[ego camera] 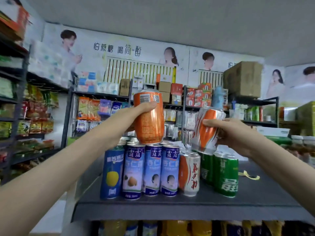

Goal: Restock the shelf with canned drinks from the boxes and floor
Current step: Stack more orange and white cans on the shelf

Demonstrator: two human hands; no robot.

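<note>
Stocking, centre frame: our left hand [136,112] wraps an orange can [150,126], our right hand [238,133] wraps an orange-and-silver can [207,133]; next, we judge, seating both upright on the shelf [255,198].

Above the grey shelf board [259,200], the orange can [150,123] hides every finger of the left hand [133,113] but the thumb, the silver can [207,132] in the right hand [237,132] is blurred, and the cans behind the front row [127,142] show only rims. Below the board the yellow bottles [177,227] are blurred and cut by the bottom edge — labels unreadable; left of it the snack racks [34,120] smear into streaks.
</note>
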